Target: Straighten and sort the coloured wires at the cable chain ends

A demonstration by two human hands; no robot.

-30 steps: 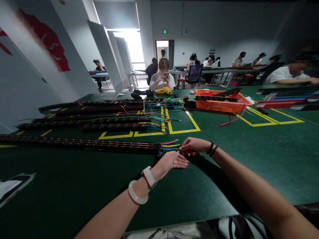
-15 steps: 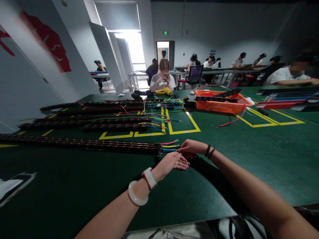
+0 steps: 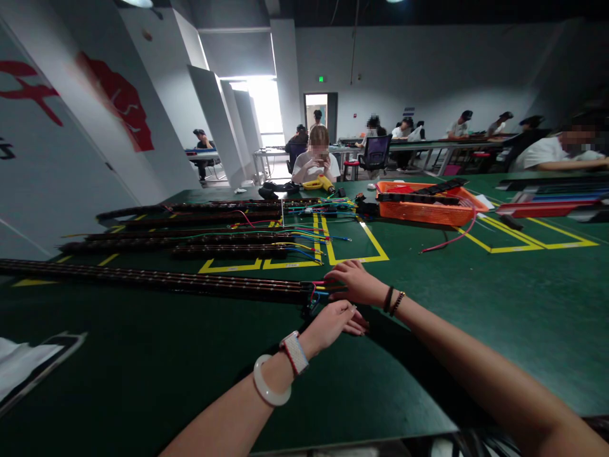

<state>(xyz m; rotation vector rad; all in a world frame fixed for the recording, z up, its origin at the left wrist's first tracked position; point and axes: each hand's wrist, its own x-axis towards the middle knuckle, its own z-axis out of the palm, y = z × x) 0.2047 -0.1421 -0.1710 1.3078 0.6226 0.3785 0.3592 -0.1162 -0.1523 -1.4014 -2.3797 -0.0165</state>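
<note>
A long dark cable harness [image 3: 190, 282] lies across the table, with red, yellow and blue wire ends [image 3: 321, 290] coming out on its right. My right hand [image 3: 356, 283] reaches over these wire ends from the right. Its fingers are stretched and somewhat apart, and partly cover the wire tips; whether they touch the wires I cannot tell. Just in front, my left hand [image 3: 333, 325] is low over the table, fingers extended to the right and nothing visible in them. Its wrist is close to the harness end, where thin wires [image 3: 311, 304] hang in a small dark tangle.
Several more dark harnesses [image 3: 228, 252] with coloured wire ends lie farther back, by yellow tape outlines [image 3: 359, 259]. An orange basket [image 3: 423, 212] holds black strips. A yellow heat gun [image 3: 320, 184] lies near a seated person [image 3: 316, 155]. A pale-edged tray [image 3: 52, 365] is at left.
My right hand has moved left and spread its fingers over the wire ends, which it had pinched near the tips. My left hand stays near the same place. The camera view has tilted up slightly.
</note>
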